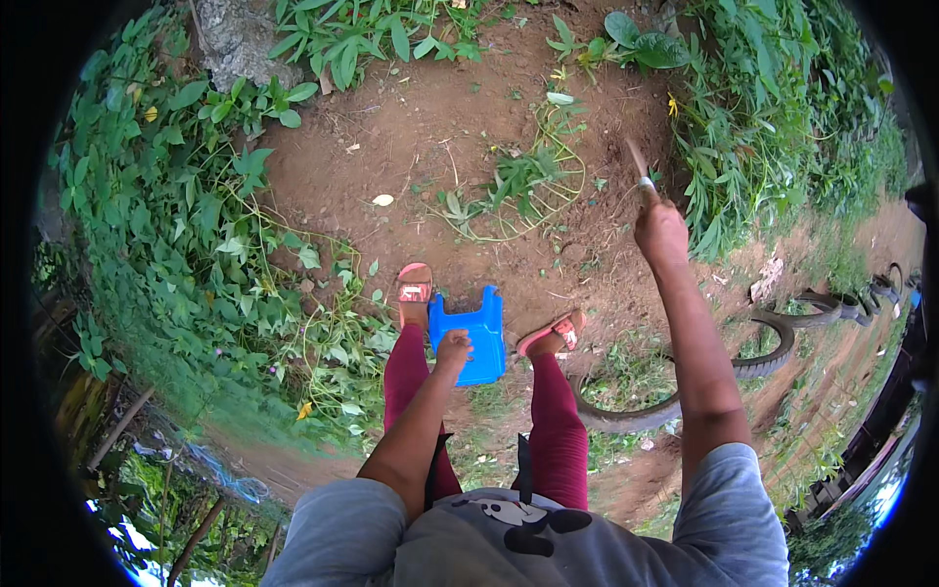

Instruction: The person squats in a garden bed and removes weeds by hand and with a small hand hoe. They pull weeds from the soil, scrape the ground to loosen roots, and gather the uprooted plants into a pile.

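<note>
My right hand (662, 226) is closed around the handle of a knife-like hand tool (637, 158), its blade pointing forward and away from me. A pale band shows where the blade meets the handle. Beneath the tool lies bare brown soil beside leafy vines. My left hand (453, 351), fingers curled, is in front of a blue plastic stool (484, 359) between my legs. No object shows in that hand, and whether it touches the stool is unclear. Ahead of the stool, a cut-looking vine (543, 213) with leaves lies curved on the soil.
Dense vines (183, 242) cover the left side, and more foliage (755, 132) grows at the right. Old tyres (627, 418) run in a row to the right. A rock (238, 44) stands at the upper left. My sandalled feet (554, 334) flank the stool.
</note>
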`<state>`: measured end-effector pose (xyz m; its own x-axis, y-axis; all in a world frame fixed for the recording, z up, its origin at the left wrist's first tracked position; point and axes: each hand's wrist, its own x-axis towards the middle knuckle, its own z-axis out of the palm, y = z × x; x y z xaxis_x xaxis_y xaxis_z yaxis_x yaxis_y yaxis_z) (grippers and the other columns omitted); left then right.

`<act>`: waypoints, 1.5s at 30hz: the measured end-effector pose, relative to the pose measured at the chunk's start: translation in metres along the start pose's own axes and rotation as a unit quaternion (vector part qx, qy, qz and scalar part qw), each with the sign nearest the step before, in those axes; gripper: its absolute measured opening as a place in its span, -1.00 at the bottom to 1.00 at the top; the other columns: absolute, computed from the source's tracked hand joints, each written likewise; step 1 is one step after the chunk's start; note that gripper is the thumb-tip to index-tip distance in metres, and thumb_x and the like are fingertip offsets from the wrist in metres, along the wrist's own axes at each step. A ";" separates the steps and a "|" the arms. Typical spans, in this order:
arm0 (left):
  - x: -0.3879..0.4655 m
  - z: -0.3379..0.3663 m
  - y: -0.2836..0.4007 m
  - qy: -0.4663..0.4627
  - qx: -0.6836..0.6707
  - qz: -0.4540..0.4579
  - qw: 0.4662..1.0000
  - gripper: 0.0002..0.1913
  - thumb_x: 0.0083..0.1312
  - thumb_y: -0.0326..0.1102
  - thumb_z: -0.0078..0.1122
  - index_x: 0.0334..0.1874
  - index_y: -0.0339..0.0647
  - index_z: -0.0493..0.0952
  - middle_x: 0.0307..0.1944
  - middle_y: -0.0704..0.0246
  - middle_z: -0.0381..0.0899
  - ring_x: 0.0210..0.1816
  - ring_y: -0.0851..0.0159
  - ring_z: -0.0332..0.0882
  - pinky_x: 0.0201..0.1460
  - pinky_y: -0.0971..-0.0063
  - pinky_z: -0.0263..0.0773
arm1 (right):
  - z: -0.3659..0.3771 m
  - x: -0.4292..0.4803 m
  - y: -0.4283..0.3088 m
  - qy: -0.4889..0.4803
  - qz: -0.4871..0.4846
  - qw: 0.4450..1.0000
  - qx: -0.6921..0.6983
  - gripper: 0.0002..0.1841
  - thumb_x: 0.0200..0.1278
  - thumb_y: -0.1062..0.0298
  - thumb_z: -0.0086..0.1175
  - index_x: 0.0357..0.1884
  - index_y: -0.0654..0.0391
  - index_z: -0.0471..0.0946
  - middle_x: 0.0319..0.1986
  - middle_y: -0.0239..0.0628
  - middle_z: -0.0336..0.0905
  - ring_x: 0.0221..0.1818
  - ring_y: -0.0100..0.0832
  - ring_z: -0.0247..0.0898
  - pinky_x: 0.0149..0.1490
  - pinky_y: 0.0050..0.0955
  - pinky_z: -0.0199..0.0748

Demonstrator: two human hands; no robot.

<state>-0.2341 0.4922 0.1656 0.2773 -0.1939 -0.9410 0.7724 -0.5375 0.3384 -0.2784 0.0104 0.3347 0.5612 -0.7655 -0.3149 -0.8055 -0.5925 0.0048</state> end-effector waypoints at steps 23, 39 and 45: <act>0.019 -0.002 -0.016 0.010 0.285 0.106 0.952 -0.76 0.39 -0.46 0.11 0.07 -0.28 0.53 -0.12 0.15 0.70 -0.12 0.11 0.71 -0.04 0.29 0.58 | 0.051 -0.036 0.007 -0.143 -0.015 0.987 0.065 -0.54 0.31 0.33 0.11 0.27 -0.12 0.55 -0.18 0.09 0.68 -0.09 0.08 0.66 0.07 -0.03 0.63; 0.049 0.027 -0.024 0.030 0.552 0.142 0.821 -0.17 -0.03 -0.43 0.52 0.35 -0.23 0.30 0.37 -0.02 0.23 0.42 -0.19 0.19 0.45 0.05 0.26 | -0.108 -0.056 0.011 -0.158 -0.026 0.982 0.105 -0.61 0.15 0.45 0.29 0.08 0.20 0.68 -0.19 0.07 0.73 -0.14 -0.01 0.72 0.09 -0.20 0.65; 0.109 0.032 -0.041 -0.001 0.672 0.140 0.728 0.10 -0.13 -0.19 0.70 0.49 -0.15 0.19 0.44 -0.03 0.19 0.52 -0.18 0.08 0.56 -0.03 0.09 | 0.028 0.048 -0.060 -0.163 -0.107 0.975 0.106 -0.76 0.27 0.27 0.18 -0.12 0.14 0.72 -0.21 0.12 0.71 -0.08 0.08 0.66 0.12 -0.06 0.62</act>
<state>-0.2539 0.4666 0.0491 0.3140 -0.4500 -0.8360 -0.5695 -0.7938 0.2134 -0.2087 0.0158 0.2929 0.6577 -0.4900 -0.5721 -0.7177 -0.6382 -0.2785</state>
